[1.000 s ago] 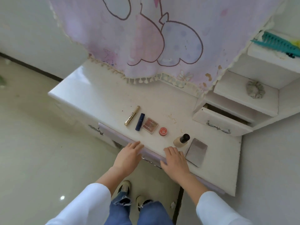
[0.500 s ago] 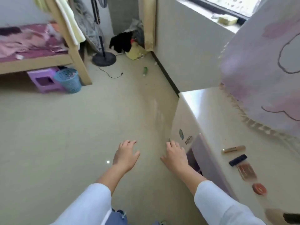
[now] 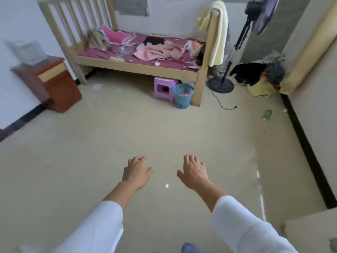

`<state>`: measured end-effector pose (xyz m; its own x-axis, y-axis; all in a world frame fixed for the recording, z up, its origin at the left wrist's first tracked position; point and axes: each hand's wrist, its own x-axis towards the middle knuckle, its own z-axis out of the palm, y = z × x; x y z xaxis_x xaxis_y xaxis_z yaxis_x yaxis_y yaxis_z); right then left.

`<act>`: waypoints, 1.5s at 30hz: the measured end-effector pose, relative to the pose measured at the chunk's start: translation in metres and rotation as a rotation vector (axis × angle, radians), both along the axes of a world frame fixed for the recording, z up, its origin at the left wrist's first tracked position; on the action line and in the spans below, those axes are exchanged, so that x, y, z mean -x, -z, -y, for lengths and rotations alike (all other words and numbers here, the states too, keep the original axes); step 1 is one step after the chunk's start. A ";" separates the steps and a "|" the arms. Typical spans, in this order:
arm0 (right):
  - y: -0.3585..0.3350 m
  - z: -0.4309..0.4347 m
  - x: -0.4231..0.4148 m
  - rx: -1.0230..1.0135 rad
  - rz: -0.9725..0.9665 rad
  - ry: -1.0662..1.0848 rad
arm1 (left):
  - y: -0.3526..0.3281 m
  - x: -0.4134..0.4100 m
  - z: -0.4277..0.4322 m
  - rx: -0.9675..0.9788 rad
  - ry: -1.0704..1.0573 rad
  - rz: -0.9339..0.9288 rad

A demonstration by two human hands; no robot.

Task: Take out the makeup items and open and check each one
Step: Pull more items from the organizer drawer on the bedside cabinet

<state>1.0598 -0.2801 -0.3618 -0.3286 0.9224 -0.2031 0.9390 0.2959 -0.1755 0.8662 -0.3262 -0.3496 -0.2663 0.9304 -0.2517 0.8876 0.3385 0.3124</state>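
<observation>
My left hand (image 3: 136,171) and my right hand (image 3: 193,171) hang in the air over the bare beige floor, palms down, fingers loosely spread. Neither holds anything. The makeup items are out of view. Only a corner of the white dressing table (image 3: 310,232) shows at the lower right edge.
A wooden bed (image 3: 138,68) with pink bedding stands at the far wall, with a purple stool (image 3: 164,89) and a blue basket (image 3: 183,95) under it. A brown cabinet (image 3: 49,83) is at the left. A fan stand (image 3: 221,84) and a clothes pile (image 3: 255,75) fill the far right corner.
The view has swung left, away from the dressing table and the makeup items to the open room. Both hands have come off the drawer front and now hang free.
</observation>
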 end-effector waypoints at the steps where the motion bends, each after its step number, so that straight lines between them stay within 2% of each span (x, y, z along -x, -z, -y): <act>1: -0.002 -0.012 0.029 -0.004 0.002 -0.036 | -0.003 0.028 -0.005 0.000 -0.032 -0.004; 9: -0.022 -0.134 0.240 -0.053 0.050 -0.262 | -0.014 0.218 -0.080 -0.039 -0.182 -0.023; 17: -0.046 -0.305 0.464 -0.111 0.028 -0.379 | -0.026 0.429 -0.223 -0.066 -0.274 -0.101; 26: -0.082 -0.431 0.692 -0.105 0.009 -0.528 | -0.060 0.639 -0.342 -0.102 -0.398 -0.191; 33: -0.075 -0.539 0.883 -0.134 0.004 -0.599 | -0.055 0.813 -0.445 -0.142 -0.408 -0.246; 38: -0.076 -0.616 1.027 -0.106 -0.008 -0.564 | -0.063 0.951 -0.524 -0.121 -0.406 -0.251; 45: -0.080 -0.719 1.174 -0.104 0.001 -0.562 | -0.074 1.104 -0.626 -0.132 -0.394 -0.251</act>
